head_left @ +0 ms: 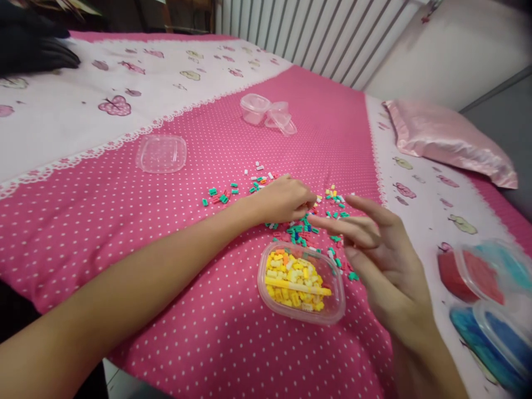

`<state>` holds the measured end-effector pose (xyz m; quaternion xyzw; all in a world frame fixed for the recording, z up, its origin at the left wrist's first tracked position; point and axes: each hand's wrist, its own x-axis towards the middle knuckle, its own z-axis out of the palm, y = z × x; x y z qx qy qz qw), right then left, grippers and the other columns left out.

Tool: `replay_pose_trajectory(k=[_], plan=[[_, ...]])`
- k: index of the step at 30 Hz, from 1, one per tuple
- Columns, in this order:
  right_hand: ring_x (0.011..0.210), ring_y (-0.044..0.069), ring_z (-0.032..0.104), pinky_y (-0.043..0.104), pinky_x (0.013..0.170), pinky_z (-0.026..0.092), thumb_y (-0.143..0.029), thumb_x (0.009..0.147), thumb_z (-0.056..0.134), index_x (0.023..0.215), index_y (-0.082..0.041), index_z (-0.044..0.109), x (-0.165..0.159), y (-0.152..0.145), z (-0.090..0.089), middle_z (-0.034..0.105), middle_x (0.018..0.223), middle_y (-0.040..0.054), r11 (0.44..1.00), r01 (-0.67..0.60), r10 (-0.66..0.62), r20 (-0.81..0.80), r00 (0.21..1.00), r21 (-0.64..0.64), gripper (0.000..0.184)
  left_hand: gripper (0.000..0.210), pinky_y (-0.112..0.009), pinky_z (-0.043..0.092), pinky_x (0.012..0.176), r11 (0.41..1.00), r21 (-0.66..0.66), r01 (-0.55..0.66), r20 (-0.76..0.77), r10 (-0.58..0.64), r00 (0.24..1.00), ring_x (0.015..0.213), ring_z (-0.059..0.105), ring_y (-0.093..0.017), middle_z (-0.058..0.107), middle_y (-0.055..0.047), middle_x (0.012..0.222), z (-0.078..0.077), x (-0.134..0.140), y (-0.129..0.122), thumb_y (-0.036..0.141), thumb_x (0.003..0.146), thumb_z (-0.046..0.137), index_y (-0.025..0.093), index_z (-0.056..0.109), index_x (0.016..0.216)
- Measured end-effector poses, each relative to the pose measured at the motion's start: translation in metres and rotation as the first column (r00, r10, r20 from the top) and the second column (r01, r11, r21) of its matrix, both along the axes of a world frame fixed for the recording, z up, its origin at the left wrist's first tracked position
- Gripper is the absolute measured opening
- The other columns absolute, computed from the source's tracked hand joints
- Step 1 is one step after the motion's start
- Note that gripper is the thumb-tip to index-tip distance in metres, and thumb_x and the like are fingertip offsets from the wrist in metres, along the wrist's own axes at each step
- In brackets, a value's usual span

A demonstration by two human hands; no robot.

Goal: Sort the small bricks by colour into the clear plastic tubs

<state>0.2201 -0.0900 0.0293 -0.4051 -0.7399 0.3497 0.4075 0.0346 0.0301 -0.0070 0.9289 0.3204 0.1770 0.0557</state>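
My left hand (286, 199) reaches across a scattered pile of small plastic building bricks (300, 231) in green, red, white, yellow and blue. Its fingers are curled down at the pile, and whatever is in them is hidden. Over the right side of the bricks, my right hand (386, 260) is held up with its fingers stretched and apart, nothing seen in them. Just in front of both hands stands a clear plastic tub (266, 288) holding yellow bricks (293, 271), with a long yellow strip (297, 286) lying across them.
A clear lid (162, 153) lies on the pink dotted bedspread (199, 343). Farther back are clear tubs (254, 108). At right sit containers with red contents (471, 274) and blue contents (499, 343), below a pink pillow (453, 141). Something black (33, 44) is at upper left.
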Motion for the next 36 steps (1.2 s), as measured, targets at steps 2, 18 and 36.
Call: replay_pose_trajectory(k=[2, 18, 36], plan=[[0.121, 0.024, 0.064, 0.045, 0.102, 0.052, -0.015, 0.099, 0.047, 0.141, -0.037, 0.050, 0.002, 0.002, -0.001, 0.071, 0.124, 0.0030, 1.000, -0.002, 0.002, -0.009, 1.000, 0.007, 0.048, 0.013, -0.032, 0.037, 0.076, 1.000, 0.009, 0.009, -0.002, -0.009, 1.000, 0.081, 0.064, -0.018, 0.073, -0.004, 0.084, 0.000, 0.000, 0.000, 0.017, 0.090, 0.055, 0.017, 0.066, 0.082], [0.109, 0.020, 0.072, 0.037, 0.092, 0.063, -0.012, 0.090, 0.067, 0.129, -0.039, 0.054, 0.013, 0.009, -0.004, 0.070, 0.125, -0.0018, 0.991, -0.133, 0.132, -0.067, 0.989, -0.005, 0.049, 0.015, -0.034, 0.039, 0.081, 1.000, 0.011, -0.002, 0.013, 0.002, 1.000, 0.086, 0.066, -0.020, 0.074, -0.005, 0.089, -0.002, -0.003, 0.004, 0.016, 0.089, 0.055, 0.016, 0.070, 0.090], [0.083, 0.017, 0.068, 0.032, 0.078, 0.055, -0.022, 0.086, 0.071, 0.100, -0.023, 0.069, 0.014, 0.039, -0.027, 0.073, 0.091, 0.0013, 0.983, 0.181, -0.182, 0.083, 0.980, 0.024, 0.014, 0.025, -0.024, 0.053, 0.068, 0.649, -0.597, 0.472, 0.585, -0.050, 0.809, 0.077, 0.072, -0.015, 0.076, -0.005, 0.084, 0.012, -0.004, 0.000, 0.020, 0.079, 0.076, 0.015, 0.062, 0.100]])
